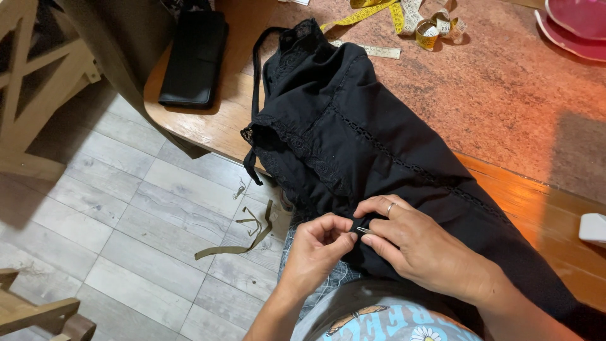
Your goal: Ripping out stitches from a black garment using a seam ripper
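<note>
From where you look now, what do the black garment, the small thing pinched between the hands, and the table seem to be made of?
The black garment looks like matte woven cloth, perhaps cotton, with openwork lace bands. The small thing between the left hand and right hand glints like metal, possibly a pin or needle. The table has a mottled reddish top and a glossy wooden edge.

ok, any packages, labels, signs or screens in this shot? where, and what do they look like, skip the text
No packages, signs or screens show.
Measuring tape: top of the table, yellow and white printed strip, partly coiled.
Flat tape piece: just below it, by the black garment, pale printed strip.
Shirt print: bottom edge, light blue cloth with white lettering, a daisy and a butterfly.
</note>
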